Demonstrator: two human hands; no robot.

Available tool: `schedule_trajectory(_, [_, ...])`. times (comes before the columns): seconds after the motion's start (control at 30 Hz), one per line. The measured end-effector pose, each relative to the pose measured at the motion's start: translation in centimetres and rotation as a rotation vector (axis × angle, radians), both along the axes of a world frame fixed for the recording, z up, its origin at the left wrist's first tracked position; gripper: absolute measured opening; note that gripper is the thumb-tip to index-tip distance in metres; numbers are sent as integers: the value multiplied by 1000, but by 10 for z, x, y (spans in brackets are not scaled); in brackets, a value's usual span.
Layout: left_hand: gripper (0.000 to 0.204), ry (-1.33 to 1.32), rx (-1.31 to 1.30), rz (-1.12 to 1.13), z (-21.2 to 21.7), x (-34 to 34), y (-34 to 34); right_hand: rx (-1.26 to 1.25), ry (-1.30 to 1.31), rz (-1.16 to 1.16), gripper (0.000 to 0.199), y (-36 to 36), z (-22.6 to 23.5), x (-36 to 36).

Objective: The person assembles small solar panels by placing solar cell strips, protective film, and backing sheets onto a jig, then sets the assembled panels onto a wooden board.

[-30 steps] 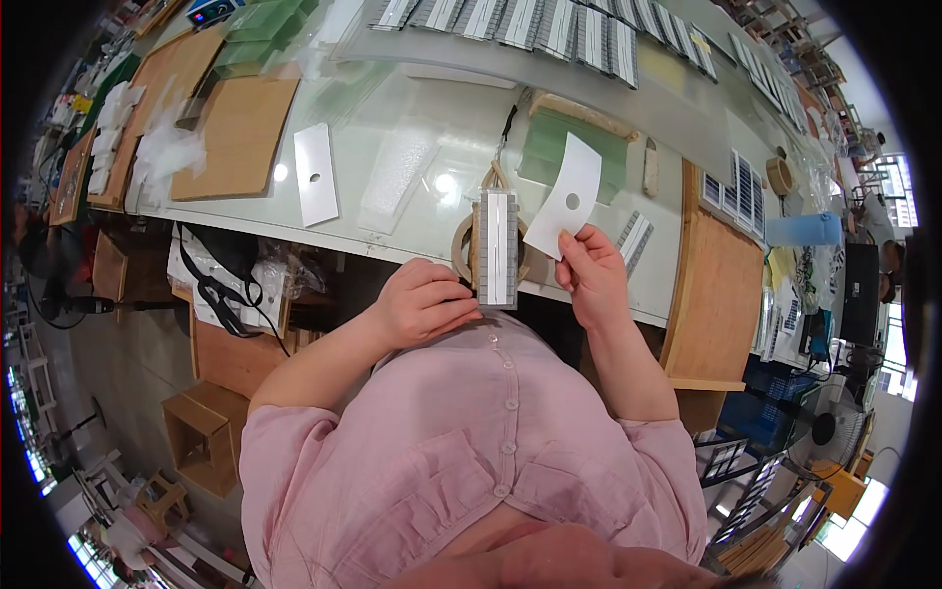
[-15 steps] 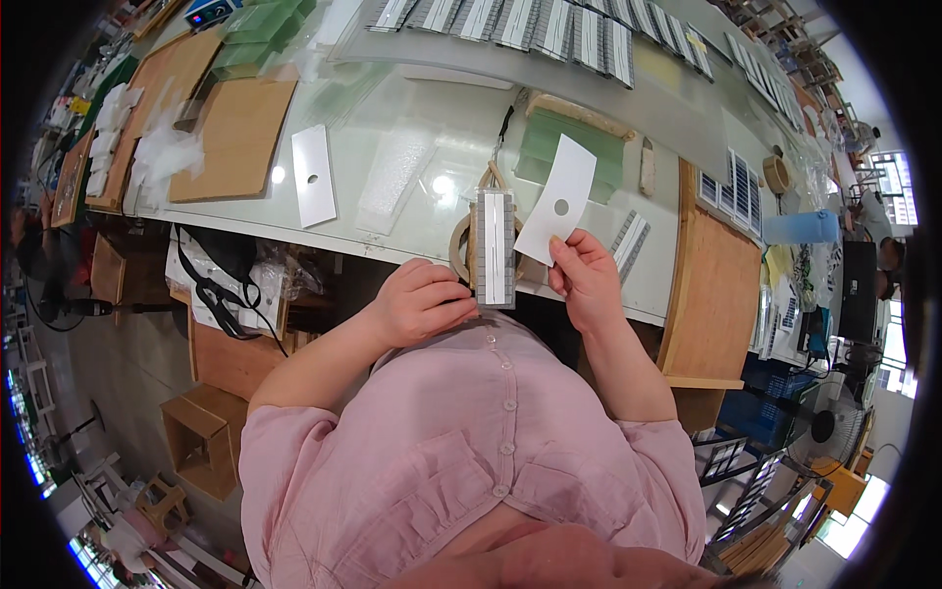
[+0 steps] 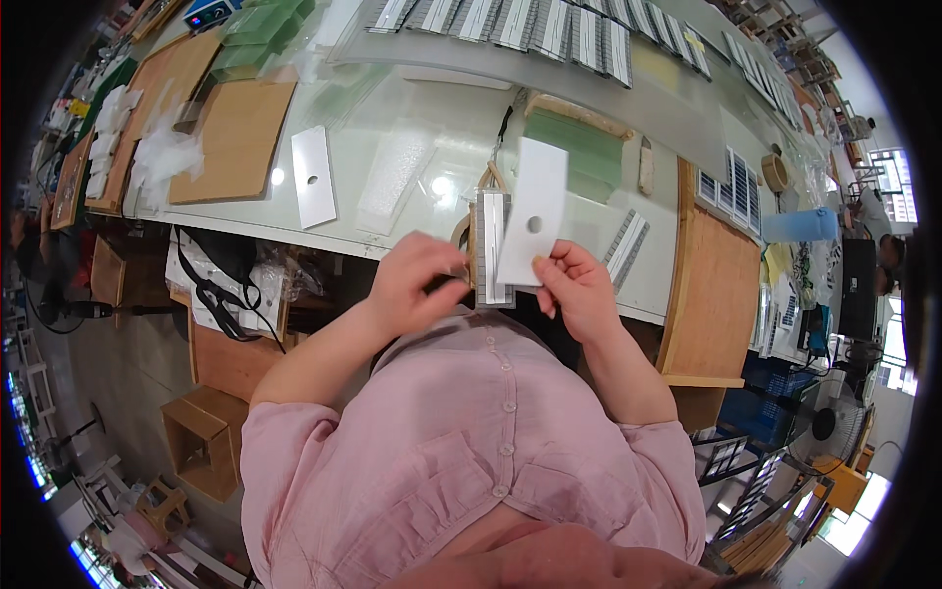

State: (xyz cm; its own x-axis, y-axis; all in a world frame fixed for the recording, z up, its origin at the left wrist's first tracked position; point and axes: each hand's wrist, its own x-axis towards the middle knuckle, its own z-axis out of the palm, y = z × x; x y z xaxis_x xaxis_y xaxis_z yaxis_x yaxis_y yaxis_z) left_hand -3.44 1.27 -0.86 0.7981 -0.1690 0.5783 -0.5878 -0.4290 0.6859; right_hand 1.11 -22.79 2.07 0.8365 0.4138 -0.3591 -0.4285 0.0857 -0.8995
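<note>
Between thumb and fingers, my right hand (image 3: 577, 287) pinches the lower right edge of a white rectangular plate (image 3: 535, 187) with a round hole. The plate is held up over the right side of a long narrow strip (image 3: 490, 245), which has a white middle and grey segmented borders. This strip lies lengthwise at the table's near edge, on a support mostly hidden beneath it. My left hand (image 3: 422, 285) hovers just left of the strip, slightly blurred, its thumb and fingers apart with nothing between them. A similar white plate (image 3: 313, 177) with a hole lies farther left.
Another grey-bordered strip (image 3: 626, 243) lies to the right. Green glass sheets (image 3: 579, 147) lie behind the plate. Many similar strips (image 3: 515, 22) sit on a raised glass shelf (image 3: 667, 93). Cardboard (image 3: 234, 137) rests at left; a wooden board (image 3: 711, 285) stands at right.
The white plate has moved left and turned more upright, now overlapping the strip. My left hand has lifted back from the strip's side, and its fingers have spread.
</note>
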Motion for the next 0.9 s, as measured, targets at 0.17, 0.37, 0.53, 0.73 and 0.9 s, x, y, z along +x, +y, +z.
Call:
schedule_trajectory(0.17, [20, 864, -564, 3, 14, 29, -9, -30, 75, 110, 42, 13, 9, -14])
schedule_trajectory(0.37, [28, 931, -340, 96, 9, 33, -18, -180, 97, 78, 49, 11, 9, -24])
schedule_trajectory(0.53, [23, 900, -186, 166, 9, 32, -21, -235, 48, 48, 46, 9, 2, -27])
schedule_trajectory(0.73, [24, 874, -118, 187, 6, 33, -20, -248, 39, 24, 43, 10, -1, -27])
schedule_trajectory(0.9, [25, 844, -58, 212, 9, 33, -21, -241, 34, 39, 42, 9, -5, -27])
